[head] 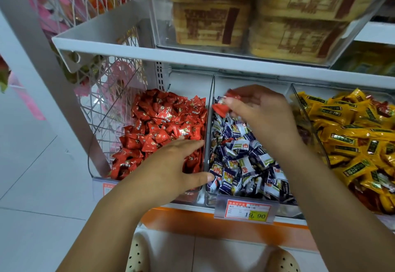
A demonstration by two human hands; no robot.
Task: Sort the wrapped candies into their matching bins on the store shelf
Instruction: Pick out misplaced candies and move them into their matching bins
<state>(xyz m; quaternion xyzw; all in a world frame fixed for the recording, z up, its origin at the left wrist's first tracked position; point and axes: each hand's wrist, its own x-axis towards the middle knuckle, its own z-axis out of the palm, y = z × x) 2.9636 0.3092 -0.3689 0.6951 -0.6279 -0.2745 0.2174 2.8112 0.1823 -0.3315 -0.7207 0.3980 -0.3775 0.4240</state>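
Observation:
Three clear bins stand side by side on the lower shelf. The left bin (pixel 100 135) is heaped with red-wrapped candies (pixel 164 117). In the middle bin (pixel 210 126) lie blue-and-white wrapped candies (pixel 241 160). The right bin (pixel 299 100) holds yellow-wrapped candies (pixel 352 135) with a few red ones mixed in. My right hand (pixel 263 115) hovers above the back of the middle bin and pinches red candies (pixel 224 104) in its fingers. My left hand (pixel 171 164) lies flat with straight fingers on the front of the red heap, its thumb reaching over the divider.
A price tag (pixel 245 212) reading 19.90 hangs on the middle bin's front. Above, the upper shelf (pixel 149 53) carries a clear box of tan biscuit packs (pixel 213 21). A white wire mesh panel (pixel 106 100) closes the left side. Tiled floor lies below.

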